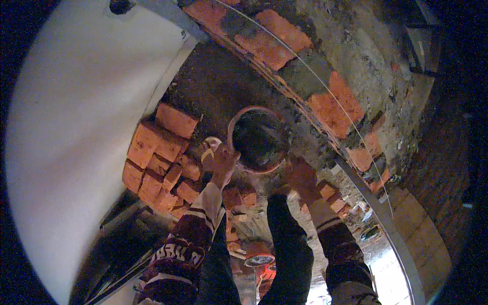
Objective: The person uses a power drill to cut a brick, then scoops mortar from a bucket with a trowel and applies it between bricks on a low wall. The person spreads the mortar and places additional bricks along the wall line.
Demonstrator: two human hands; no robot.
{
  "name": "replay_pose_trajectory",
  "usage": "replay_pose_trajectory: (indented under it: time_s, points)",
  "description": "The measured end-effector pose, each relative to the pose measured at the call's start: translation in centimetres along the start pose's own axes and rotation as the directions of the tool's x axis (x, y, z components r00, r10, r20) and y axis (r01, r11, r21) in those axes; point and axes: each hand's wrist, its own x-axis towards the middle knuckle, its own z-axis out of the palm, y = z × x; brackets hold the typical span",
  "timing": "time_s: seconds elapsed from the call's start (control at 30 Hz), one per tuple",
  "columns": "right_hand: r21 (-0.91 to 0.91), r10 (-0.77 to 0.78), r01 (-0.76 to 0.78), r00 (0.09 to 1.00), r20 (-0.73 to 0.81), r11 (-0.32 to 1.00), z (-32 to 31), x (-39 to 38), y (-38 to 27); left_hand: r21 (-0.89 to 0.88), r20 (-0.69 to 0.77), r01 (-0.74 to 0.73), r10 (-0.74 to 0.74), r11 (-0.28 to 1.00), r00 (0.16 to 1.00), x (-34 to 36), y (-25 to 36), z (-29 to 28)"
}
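Writing: pale block lettering runs across the dark left sleeve (173,256); part of it is lost in folds.

Thing in hand: round basin (246,110), reddish rim, dark interior, on or just above the dark ground (211,76), between and ahead of both hands. Left hand (222,161): fingers clamped on the basin's near-left rim, thumb on top. Right hand (301,175): at the near-right rim, shadowed and blurred; cannot tell whether its fingers are closed.

Surroundings: loose brick pile (157,157) left, beside a smooth pale wall (76,127). Mortared brick course (335,109) upper right, thin cord above it. Dim light; bright patch lower right.
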Motion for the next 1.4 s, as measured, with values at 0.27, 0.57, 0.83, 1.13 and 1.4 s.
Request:
replay_pose_trajectory:
  time_s: [0.27, 0.57, 0.83, 1.13, 1.4]
  points:
    - [0.320, -0.166, 0.097, 0.966, 0.198, 0.943, 8.2, 2.9, -1.3, -0.087, -0.026, -0.058, 0.056, 0.995, 0.998, -0.8, -3.4, 0.4]
    - [0.296, -0.169, 0.074, 0.936, 0.310, 0.952, 7.9, 0.5, 0.1, -0.373, 0.054, 0.114, -0.101, 0.921, 0.993, 5.1, -8.7, -7.3]
    - [0.480, -0.270, 0.179, 0.955, 0.126, 0.859, -4.0, -0.6, -4.7, 0.050, -0.024, 0.315, -0.315, 0.948, 0.949, 5.9, 0.2, -9.5]
    - [0.799, -0.127, 0.007, 0.988, 0.087, 0.601, -26.7, -2.1, -12.4, 0.252, 0.156, -0.301, 0.268, 0.920, 0.951, 1.6, -4.1, -14.0]
    - [0.283, -0.241, 0.410, 0.842, -0.482, 0.867, -35.4, 6.1, -15.5, 0.322, 0.004, -0.020, 0.020, 0.946, 1.000, -8.6, -6.4, -18.0]
